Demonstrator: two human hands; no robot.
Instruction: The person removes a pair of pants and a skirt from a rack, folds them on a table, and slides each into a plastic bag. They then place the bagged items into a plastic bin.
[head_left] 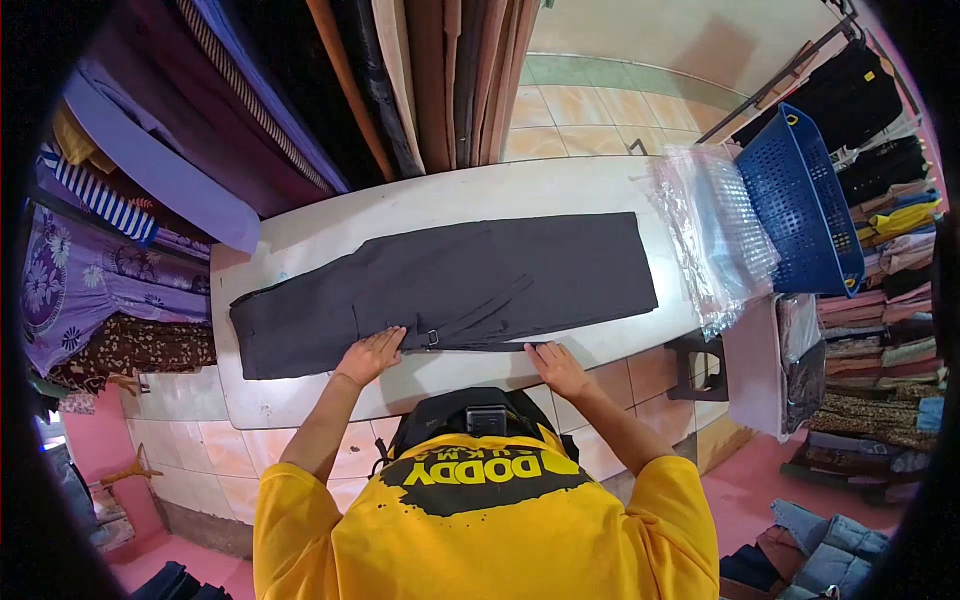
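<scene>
A pair of dark grey trousers (560,265) lies folded lengthwise on the white table, its waist end to the left. Near the lower edge it has a strap with a small metal buckle (433,338). My left hand (372,356) rests flat on the fabric just left of the buckle, fingers extended. At the near edge, my right hand (560,370) has its fingertips closed on a narrow strip of the trousers' cloth. The underside of the fold is hidden.
The white table (300,400) has rounded ends. Clear plastic bags (705,235) lie at its right end beside a tilted blue basket (795,200). Hanging garments (160,150) crowd the left and far side. Stacked folded clothes (880,350) fill the right.
</scene>
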